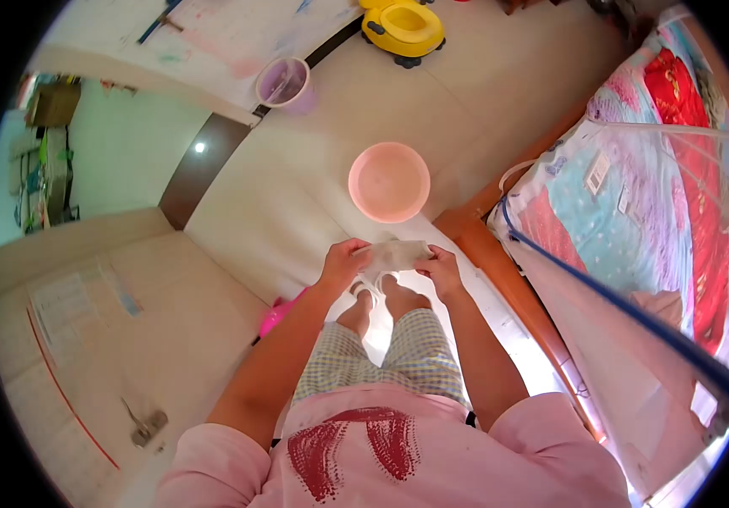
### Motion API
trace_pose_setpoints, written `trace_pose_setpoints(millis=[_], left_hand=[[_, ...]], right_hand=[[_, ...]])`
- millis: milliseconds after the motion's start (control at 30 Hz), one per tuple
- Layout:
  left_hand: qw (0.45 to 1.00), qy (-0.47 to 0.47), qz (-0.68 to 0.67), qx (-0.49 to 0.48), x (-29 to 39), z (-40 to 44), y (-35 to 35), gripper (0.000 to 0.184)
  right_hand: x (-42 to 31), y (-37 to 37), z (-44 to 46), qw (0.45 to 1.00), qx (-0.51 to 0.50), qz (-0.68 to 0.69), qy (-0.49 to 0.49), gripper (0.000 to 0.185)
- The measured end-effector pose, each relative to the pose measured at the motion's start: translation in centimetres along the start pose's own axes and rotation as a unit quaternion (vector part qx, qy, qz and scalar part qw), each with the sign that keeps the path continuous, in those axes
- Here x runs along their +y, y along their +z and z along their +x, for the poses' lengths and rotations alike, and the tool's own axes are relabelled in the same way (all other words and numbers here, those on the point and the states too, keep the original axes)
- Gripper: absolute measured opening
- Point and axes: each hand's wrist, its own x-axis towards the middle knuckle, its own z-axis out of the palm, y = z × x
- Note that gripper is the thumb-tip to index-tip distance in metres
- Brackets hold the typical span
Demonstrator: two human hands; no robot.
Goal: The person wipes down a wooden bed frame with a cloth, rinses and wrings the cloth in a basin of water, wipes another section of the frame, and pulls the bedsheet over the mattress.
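A thin, pale greyish-white cloth [397, 256] is stretched between my two hands at about knee height. My left hand [345, 261] pinches its left end, and my right hand [441, 269] grips the right end with the fingers closed. White strips hang near the cloth's lower left, above my feet; whether they belong to it I cannot tell. Just beyond the cloth, a pink plastic basin [389, 181] stands on the floor, apart from both hands.
A bed [627, 212] with colourful bedding and a net frame with a blue pole [610, 292] lines the right side. A purple bin [285, 85] and a yellow child's potty seat [404, 30] stand farther off. A door with a handle [148, 429] is at left.
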Motion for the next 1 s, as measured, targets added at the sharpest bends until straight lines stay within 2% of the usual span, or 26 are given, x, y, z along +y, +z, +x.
trace_pose_setpoints(millis=[33, 67, 100, 167, 267, 333, 367, 400, 433, 500, 533, 600, 633, 667, 700, 767, 800, 867, 900, 933, 967, 1000], left_hand=[[1.0, 0.001, 0.008, -0.008, 0.4, 1.4, -0.4, 0.021], [0.997, 0.015, 0.08, -0.013, 0.8, 3.8, -0.9, 0.018], [0.988, 0.026, 0.151, -0.017, 1.1, 6.4, -1.4, 0.017], [0.987, 0.025, 0.156, -0.021, 0.6, 10.4, -2.6, 0.017], [0.987, 0.026, 0.156, -0.04, -1.4, 19.8, -3.3, 0.016], [0.968, 0.097, 0.227, -0.033, -3.7, 25.7, -4.0, 0.018], [0.967, 0.097, 0.229, -0.06, -4.6, 29.5, -4.3, 0.018], [0.952, 0.085, 0.288, -0.057, -5.2, 32.3, -4.7, 0.023], [0.935, 0.079, 0.344, -0.046, -6.0, 34.3, -5.1, 0.029], [0.931, 0.068, 0.351, -0.074, -9.0, 39.8, -4.6, 0.031], [0.93, 0.097, 0.341, -0.094, -11.0, 42.2, -4.8, 0.03], [0.926, 0.133, 0.335, -0.112, -13.5, 46.9, -5.4, 0.029], [0.889, 0.169, 0.406, -0.131, -14.7, 48.3, -5.2, 0.03], [0.845, 0.204, 0.472, -0.149, -15.5, 50.1, -5.1, 0.031], [0.84, 0.207, 0.479, -0.151, -17.0, 52.0, -5.5, 0.031], [0.827, 0.192, 0.488, -0.202, -21.0, 55.2, -5.8, 0.034], [0.822, 0.195, 0.493, -0.205, -22.1, 56.2, -5.5, 0.034], [0.764, 0.286, 0.555, -0.16, -23.6, 57.4, -4.6, 0.039], [0.76, 0.29, 0.559, -0.159, -24.6, 57.9, -4.3, 0.039], [0.76, 0.282, 0.548, -0.205, -25.5, 58.3, -4.1, 0.039], [0.758, 0.273, 0.536, -0.252, -26.1, 58.7, -4.0, 0.04], [0.771, 0.12, 0.567, -0.264, -24.7, 59.3, -3.3, 0.042]], right_hand=[[-0.4, 0.7, 1.1, 0.999, 0.011, 0.048, -0.009, 0.036], [-0.8, 1.2, 2.4, 0.999, 0.027, 0.039, -0.002, 0.038], [-0.5, 2.3, 5.0, 0.993, 0.07, 0.089, 0.026, 0.037], [0.2, 2.1, 9.6, 0.996, 0.024, 0.082, 0.038, 0.035], [3.3, 2.1, 18.3, 0.992, 0.091, -0.068, -0.047, 0.022], [5.3, 2.1, 23.2, 0.982, 0.152, -0.098, -0.059, 0.024], [6.1, 1.9, 26.3, 0.969, 0.19, -0.138, -0.073, 0.027], [6.4, 1.7, 28.5, 0.95, 0.212, -0.211, -0.085, 0.03], [8.3, 1.7, 30.6, 0.948, 0.228, -0.21, -0.076, 0.03], [11.7, 0.7, 36.7, 0.946, 0.201, -0.246, -0.06, 0.029], [12.5, 0.2, 39.2, 0.95, 0.185, -0.253, -0.007, 0.028], [14.2, -0.6, 43.2, 0.96, 0.189, -0.208, 0.001, 0.024], [14.9, -0.7, 44.3, 0.968, 0.188, -0.167, 0.007, 0.019], [16.0, -0.7, 46.1, 0.968, 0.194, -0.157, -0.027, 0.019], [17.3, -0.7, 48.2, 0.969, 0.196, -0.149, -0.03, 0.019], [19.8, -1.0, 51.6, 0.94, 0.28, -0.186, -0.06, 0.021], [21.0, -0.6, 53.3, 0.94, 0.284, -0.179, -0.062, 0.021], [22.2, 1.1, 56.5, 0.895, 0.364, -0.248, -0.066, 0.025], [22.7, 1.6, 57.5, 0.869, 0.402, -0.28, -0.067, 0.027], [22.7, 1.5, 57.7, 0.908, 0.295, -0.29, -0.064, 0.023], [22.5, 1.7, 58.1, 0.909, 0.298, -0.284, -0.066, 0.023], [22.8, 1.7, 58.7, 0.89, 0.387, -0.241, -0.027, 0.02]])
